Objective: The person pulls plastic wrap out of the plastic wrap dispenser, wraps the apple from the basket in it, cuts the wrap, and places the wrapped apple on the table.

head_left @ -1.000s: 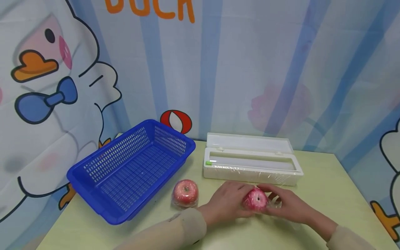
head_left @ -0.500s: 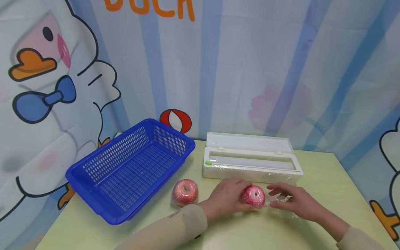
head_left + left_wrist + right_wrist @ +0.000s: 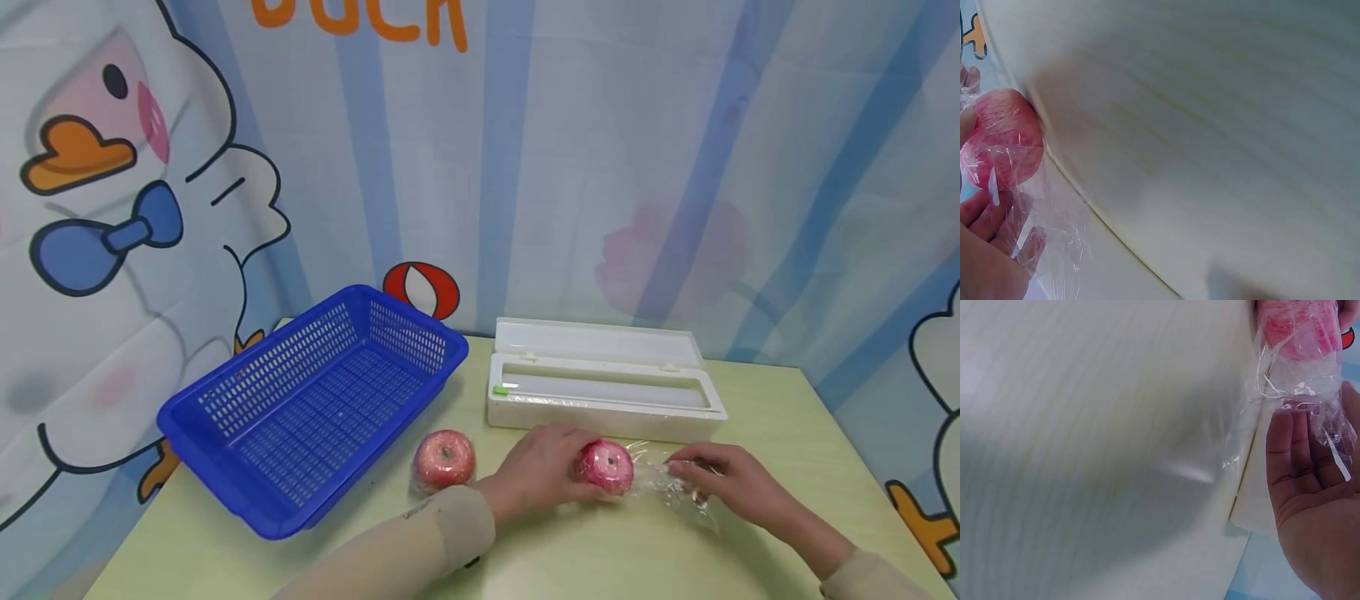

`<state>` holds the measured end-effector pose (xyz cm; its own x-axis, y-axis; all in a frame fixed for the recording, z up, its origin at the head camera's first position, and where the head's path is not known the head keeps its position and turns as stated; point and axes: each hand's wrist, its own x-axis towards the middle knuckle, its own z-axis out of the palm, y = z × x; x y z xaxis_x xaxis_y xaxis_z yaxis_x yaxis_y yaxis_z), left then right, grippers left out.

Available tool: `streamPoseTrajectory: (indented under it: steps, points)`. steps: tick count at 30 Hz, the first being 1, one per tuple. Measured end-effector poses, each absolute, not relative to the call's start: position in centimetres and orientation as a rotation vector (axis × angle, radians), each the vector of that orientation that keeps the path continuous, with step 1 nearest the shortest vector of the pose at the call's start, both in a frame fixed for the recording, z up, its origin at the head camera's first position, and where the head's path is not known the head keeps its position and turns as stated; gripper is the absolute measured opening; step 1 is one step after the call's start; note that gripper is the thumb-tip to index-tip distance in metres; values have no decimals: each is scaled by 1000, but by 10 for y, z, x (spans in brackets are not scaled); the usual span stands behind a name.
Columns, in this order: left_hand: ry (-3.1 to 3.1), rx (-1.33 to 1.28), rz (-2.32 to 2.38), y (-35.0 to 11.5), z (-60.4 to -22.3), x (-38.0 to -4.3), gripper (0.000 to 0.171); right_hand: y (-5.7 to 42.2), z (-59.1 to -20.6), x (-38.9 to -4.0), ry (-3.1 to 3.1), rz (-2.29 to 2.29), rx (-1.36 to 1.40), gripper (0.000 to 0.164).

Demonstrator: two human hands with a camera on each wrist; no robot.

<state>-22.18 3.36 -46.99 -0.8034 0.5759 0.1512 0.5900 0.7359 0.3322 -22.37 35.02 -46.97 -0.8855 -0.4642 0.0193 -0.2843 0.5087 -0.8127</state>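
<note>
My left hand (image 3: 542, 471) grips a reddish-pink apple (image 3: 606, 467) from its left side, at the table's right half in the head view. Clear plastic wrap (image 3: 663, 479) clings to this apple and trails off to its right. Apart from the apple, my right hand (image 3: 738, 483) pinches the loose end of that wrap between thumb and fingers. The right wrist view shows the film (image 3: 1304, 387) bunched between the apple (image 3: 1302, 331) and the right fingers. Left of my left hand sits a second apple (image 3: 445, 460), wrapped in clear film.
A blue slotted plastic basket (image 3: 315, 417) stands on the left of the pale yellow table (image 3: 540, 567). Behind the hands lies a white cling film dispenser (image 3: 607, 392) with its lid raised, a roll inside and a green slider. A cartoon-printed curtain (image 3: 570, 167) hangs behind.
My right hand has drawn away to the right from the apple, stretching the plastic wrap out. The left hand and its apple have shifted slightly left.
</note>
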Motion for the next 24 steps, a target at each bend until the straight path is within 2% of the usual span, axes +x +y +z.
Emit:
streamPoseTrajectory:
  steps: [15,24]
  points:
    - [-2900,-980,-535,34,-469,-223,68,357,-482,-217,2510,-1480,-224,32]
    - [-2888,-981,-491,36,-469,-223,65,362,-487,-216,2542,-1500,-203,33]
